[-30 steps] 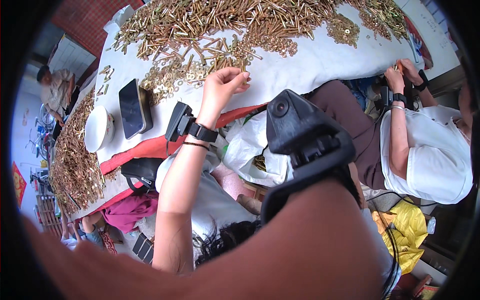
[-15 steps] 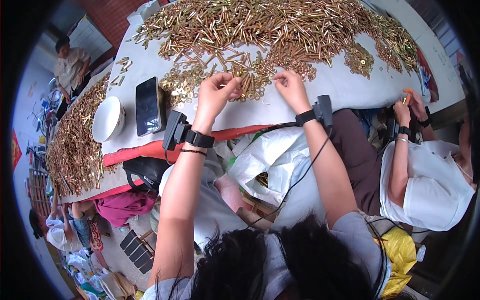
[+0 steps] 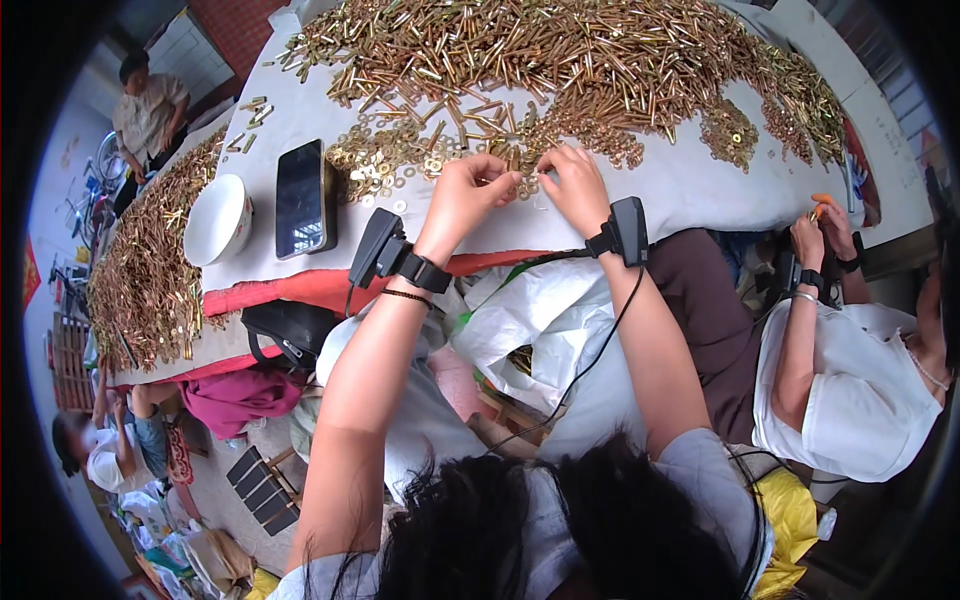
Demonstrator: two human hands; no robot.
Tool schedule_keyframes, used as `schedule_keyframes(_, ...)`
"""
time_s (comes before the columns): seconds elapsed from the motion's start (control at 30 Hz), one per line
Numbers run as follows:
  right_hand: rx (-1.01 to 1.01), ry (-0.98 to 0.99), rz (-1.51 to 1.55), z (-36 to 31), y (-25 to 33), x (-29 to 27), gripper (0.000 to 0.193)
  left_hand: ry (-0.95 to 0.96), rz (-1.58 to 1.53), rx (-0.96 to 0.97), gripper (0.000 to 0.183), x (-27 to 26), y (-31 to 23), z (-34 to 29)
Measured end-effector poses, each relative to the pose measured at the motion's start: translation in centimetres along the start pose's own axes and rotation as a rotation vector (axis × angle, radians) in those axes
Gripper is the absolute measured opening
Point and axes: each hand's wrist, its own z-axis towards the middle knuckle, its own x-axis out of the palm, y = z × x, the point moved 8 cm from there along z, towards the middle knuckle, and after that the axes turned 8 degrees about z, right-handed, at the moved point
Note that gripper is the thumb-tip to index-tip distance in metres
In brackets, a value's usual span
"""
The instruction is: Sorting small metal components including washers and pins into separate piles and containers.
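Note:
My left hand [image 3: 468,200] is raised just above the table's near side, thumb and fingertips pinched together. Close beside it, my right hand [image 3: 574,188] is also closed in a pinch, its fingertips a short gap from the left ones. Whatever either pinch holds is too small to make out. Behind the fingers lies a large heap of slim gold-coloured metal tubes [image 3: 520,50]. Flat round washers [image 3: 375,165] are scattered to the left of my left hand. Small copper-coloured rings [image 3: 610,140] lie in a patch behind my right hand.
A phone [image 3: 302,200] and a white bowl [image 3: 216,222] are on the table at left, near another metal heap [image 3: 150,270]. A white plastic bag [image 3: 520,320] rests at my lap. At right, a co-worker [image 3: 840,370] holds something orange. Two more people are at left.
My hands have come closer together: the left moved right, the right slightly left. Both remain pinched. The whole view has shifted slightly.

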Motion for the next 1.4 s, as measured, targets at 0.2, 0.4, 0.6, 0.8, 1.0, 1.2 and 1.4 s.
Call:
schedule_keyframes(0.2, 0.360, -0.154, 0.914, -1.2, -1.9, -1.5, 0.021, 0.007, 0.093, 0.038, 0.016, 1.9, 0.5, 0.1)
schedule_keyframes(0.4, 0.188, -0.096, 0.947, -0.9, 2.1, -4.0, 0.018, 0.026, 0.173, 0.069, 0.013, 2.8, -0.5, -0.4)
schedule_keyframes(0.6, 0.178, -0.109, 0.894, -1.2, 2.0, -4.9, 0.019, 0.050, 0.217, 0.095, 0.014, 3.8, -1.5, -0.6)
schedule_keyframes(0.8, 0.199, -0.123, 0.952, -1.3, 1.6, -5.1, 0.016, 0.034, 0.209, 0.139, 0.012, 4.2, -1.9, -0.7)
schedule_keyframes(1.0, 0.271, -0.143, 1.109, -1.6, 0.8, -4.8, 0.017, 0.032, 0.120, 0.157, 0.011, 4.9, -2.4, -0.8)
schedule_keyframes(1.2, 0.290, -0.151, 1.257, -1.3, 2.3, -5.0, 0.023, 0.071, -0.009, 0.124, 0.013, 5.2, -2.3, -0.7)
schedule_keyframes(1.4, 0.309, -0.134, 1.322, -1.5, 2.7, -4.8, 0.024, 0.068, 0.054, 0.166, 0.012, 5.7, -2.6, -0.9)
